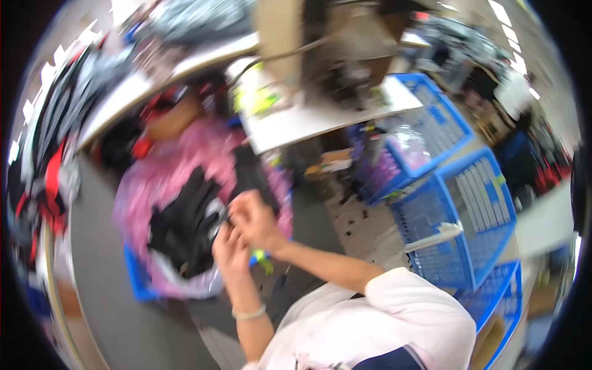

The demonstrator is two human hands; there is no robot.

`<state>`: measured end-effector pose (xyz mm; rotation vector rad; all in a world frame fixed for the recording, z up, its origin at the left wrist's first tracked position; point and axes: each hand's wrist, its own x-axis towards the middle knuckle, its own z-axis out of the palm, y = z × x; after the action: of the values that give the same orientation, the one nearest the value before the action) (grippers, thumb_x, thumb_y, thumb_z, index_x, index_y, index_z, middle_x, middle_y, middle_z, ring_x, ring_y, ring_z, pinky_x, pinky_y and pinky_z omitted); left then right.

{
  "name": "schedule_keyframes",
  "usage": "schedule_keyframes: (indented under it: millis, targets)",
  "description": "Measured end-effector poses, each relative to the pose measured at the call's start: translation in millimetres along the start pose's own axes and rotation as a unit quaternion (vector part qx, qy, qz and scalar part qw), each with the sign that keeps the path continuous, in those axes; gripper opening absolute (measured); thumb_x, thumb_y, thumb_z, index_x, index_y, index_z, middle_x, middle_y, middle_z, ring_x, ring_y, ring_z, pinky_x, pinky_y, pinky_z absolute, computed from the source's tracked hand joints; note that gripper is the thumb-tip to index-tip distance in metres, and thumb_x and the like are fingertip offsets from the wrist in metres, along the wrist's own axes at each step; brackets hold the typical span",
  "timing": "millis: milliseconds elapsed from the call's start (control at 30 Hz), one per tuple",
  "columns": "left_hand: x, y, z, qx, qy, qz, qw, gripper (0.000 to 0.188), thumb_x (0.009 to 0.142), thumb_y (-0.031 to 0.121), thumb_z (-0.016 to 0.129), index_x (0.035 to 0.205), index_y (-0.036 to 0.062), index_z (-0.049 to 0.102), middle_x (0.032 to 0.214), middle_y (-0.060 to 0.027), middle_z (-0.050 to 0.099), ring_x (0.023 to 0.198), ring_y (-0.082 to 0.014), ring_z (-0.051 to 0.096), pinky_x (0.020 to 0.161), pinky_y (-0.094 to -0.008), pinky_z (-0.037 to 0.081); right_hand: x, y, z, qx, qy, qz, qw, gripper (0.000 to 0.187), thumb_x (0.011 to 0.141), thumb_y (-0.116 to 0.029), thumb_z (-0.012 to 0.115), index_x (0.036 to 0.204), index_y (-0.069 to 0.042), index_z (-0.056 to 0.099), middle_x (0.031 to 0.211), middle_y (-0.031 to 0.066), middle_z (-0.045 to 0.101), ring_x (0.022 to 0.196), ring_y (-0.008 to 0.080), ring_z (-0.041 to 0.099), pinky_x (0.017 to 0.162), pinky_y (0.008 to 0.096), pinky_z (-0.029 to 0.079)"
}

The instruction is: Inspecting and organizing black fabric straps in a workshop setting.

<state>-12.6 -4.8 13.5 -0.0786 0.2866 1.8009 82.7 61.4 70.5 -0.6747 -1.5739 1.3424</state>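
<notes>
My left hand (232, 253) and my right hand (258, 222) are close together, both with fingers pinched. Whatever is between the fingertips is blurred and too small to name. Just beyond and left of them lies a heap of black cloth pieces (185, 225). The heap rests in a pink plastic bag (176, 148) that lines a blue crate (139, 277). More black cloth (251, 172) hangs over the far right part of the bag, beyond my right hand. A pale band (250, 313) circles my left wrist.
A white table (277, 135) with a tan post (280, 43) stands ahead. Blue crates (435, 222) are stacked at the right. Dark garments (61, 111) hang at the far left. A grey surface (117, 308) extends beside the lined crate. Yellow-green material (256, 95) lies on the table.
</notes>
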Motion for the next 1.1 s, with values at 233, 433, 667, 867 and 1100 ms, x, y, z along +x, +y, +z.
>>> schedule_keyframes:
  millis: [233, 433, 667, 867, 1100]
  targets:
    - [-31, -23, 32, 0.176, 0.082, 0.242, 0.951, 0.008, 0.091, 0.011, 0.054, 0.094, 0.0039, 0.054, 0.075, -0.0011, 0.054, 0.059, -0.0062, 0.046, 0.045, -0.0178, 0.033, 7, 4, -4, 0.369, -0.083, 0.287, 0.88, 0.037, 0.075, 0.005, 0.065, 0.105, -0.001, 0.045, 0.083, 0.0089, 0.063, 0.061, 0.0058, 0.053, 0.051, 0.0174, 0.039]
    - [-45, -21, 29, 0.15, 0.112, 0.195, 0.963, 0.009, 0.089, 0.008, 0.057, 0.098, 0.0052, 0.057, 0.08, -0.0009, 0.057, 0.067, -0.0069, 0.051, 0.046, -0.0191, 0.036, -11, 22, 0, 0.048, -0.142, 0.06, 0.987, 0.033, 0.081, 0.005, 0.059, 0.111, -0.001, 0.047, 0.087, 0.0071, 0.06, 0.072, 0.0108, 0.059, 0.061, 0.0218, 0.049]
    - [-44, -28, 4, 0.151, 0.212, 0.216, 0.941, 0.008, 0.088, 0.005, 0.056, 0.094, -0.0008, 0.058, 0.071, -0.0033, 0.056, 0.056, -0.008, 0.052, 0.042, -0.0172, 0.037, -36, 39, 1, -0.139, -0.162, -0.07, 0.975, 0.028, 0.079, 0.008, 0.057, 0.104, 0.0, 0.048, 0.083, 0.0116, 0.057, 0.069, 0.0186, 0.06, 0.061, 0.0287, 0.048]
    - [-37, -14, -5, 0.064, 0.154, 0.167, 0.972, 0.009, 0.09, 0.007, 0.053, 0.094, -0.0001, 0.056, 0.056, -0.0021, 0.049, 0.039, -0.0066, 0.04, 0.032, -0.018, 0.027, -32, 43, 9, -0.142, -0.13, -0.094, 0.977, 0.02, 0.077, 0.009, 0.057, 0.093, 0.0, 0.047, 0.083, 0.0109, 0.056, 0.06, 0.017, 0.053, 0.054, 0.028, 0.045]
    - [-43, -1, 18, 0.165, 0.146, 0.264, 0.939, 0.013, 0.091, 0.005, 0.049, 0.103, -0.0003, 0.049, 0.061, -0.0048, 0.051, 0.038, -0.0074, 0.042, 0.031, -0.0184, 0.027, -10, 17, 35, 0.144, -0.13, 0.048, 0.98, 0.022, 0.08, 0.007, 0.057, 0.095, -0.001, 0.043, 0.087, 0.0065, 0.056, 0.075, 0.0088, 0.056, 0.065, 0.0209, 0.046]
